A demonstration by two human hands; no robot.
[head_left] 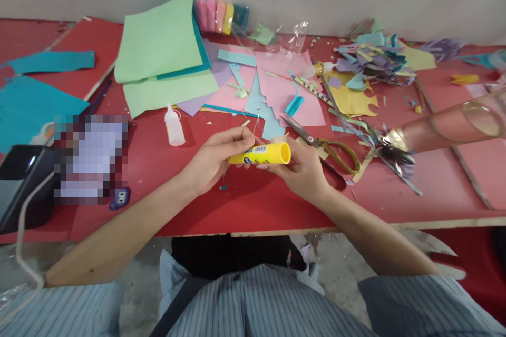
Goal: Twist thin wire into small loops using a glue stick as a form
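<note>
A yellow glue stick (259, 154) lies crosswise between my two hands, its round hollow end turned to the right. My left hand (221, 155) is closed around its left end, thumb on top. The fingers of my right hand (302, 166) are bent behind and under the right part of the tube, partly hidden by it. A thin wire-like strand (258, 118) sticks up just beyond my fingers; what it belongs to is hidden. To the right, next to my right hand, lie scissors (316, 142) with olive handles. A white squeeze bottle (174, 126) stands beyond my left hand.
Green paper sheets (162, 42) and pink paper (292, 79) cover the back of the red table (190, 216). Paper shreds (375, 63) are heaped at back right. A phone with a blurred screen (93, 160) is at left. A clear tube (454, 124) reaches in from the right.
</note>
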